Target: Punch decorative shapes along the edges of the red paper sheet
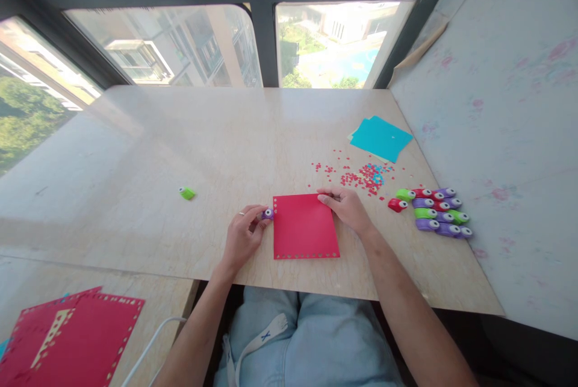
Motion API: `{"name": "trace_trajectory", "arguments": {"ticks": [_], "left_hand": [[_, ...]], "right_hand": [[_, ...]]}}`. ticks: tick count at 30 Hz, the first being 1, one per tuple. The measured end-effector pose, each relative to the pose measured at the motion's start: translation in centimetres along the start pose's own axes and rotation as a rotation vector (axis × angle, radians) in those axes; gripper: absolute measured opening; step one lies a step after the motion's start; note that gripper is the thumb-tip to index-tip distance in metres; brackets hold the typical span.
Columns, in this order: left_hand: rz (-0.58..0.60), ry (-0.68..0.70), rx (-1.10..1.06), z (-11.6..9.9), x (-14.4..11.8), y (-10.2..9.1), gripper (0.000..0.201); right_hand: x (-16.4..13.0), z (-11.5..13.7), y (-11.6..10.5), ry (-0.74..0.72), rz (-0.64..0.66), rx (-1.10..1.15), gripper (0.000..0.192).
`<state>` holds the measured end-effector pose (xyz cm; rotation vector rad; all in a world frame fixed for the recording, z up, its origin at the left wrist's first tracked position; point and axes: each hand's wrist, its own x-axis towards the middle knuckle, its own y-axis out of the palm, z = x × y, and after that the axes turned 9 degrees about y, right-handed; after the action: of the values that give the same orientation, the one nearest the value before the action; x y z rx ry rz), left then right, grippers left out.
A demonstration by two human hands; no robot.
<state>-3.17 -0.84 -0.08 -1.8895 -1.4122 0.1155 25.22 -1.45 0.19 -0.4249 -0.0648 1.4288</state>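
A red square sheet of paper (pixel 304 227) lies flat in front of me, with small punched holes along its bottom edge and at the upper part of its left edge. Between the thumb and fingers of my left hand (pixel 244 235) is a purple craft punch (pixel 268 213), set against the sheet's left edge. My right hand (pixel 345 205) pinches the sheet's top right corner, thumb on top and fingers at the edge. A green craft punch (pixel 186 193) rests apart, to the left of my left hand.
Red and blue paper bits (pixel 363 179) are scattered beyond my right hand. Blue sheets (pixel 382 139) lie behind them. Several punches (pixel 433 212) stand in rows by the wall, one red punch (pixel 398 204) beside them. Punched red sheets (pixel 102 330) and a white cable (pixel 151 342) are at lower left.
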Motion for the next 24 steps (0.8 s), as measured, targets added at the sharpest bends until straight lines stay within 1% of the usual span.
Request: {"name": "trace_trajectory", "arguments": {"ticks": [8, 12, 17, 24], "left_hand": [[-0.01, 0.019, -0.031, -0.16, 0.01, -0.04, 0.02], [0.003, 0.02, -0.039, 0.05, -0.12, -0.05, 0.022], [0.01, 0.016, -0.024, 0.15, -0.24, -0.08, 0.022], [0.015, 0.046, -0.009, -0.11, -0.11, -0.19, 0.022]], "right_hand": [[-0.1, 0.17, 0.2, -0.008, -0.048, -0.012, 0.034], [-0.15, 0.22, 0.29, -0.007, -0.066, -0.007, 0.033], [-0.1, 0.14, 0.47, -0.02, -0.095, -0.014, 0.034], [0.1, -0.12, 0.66, -0.024, -0.116, -0.002, 0.034]]}}
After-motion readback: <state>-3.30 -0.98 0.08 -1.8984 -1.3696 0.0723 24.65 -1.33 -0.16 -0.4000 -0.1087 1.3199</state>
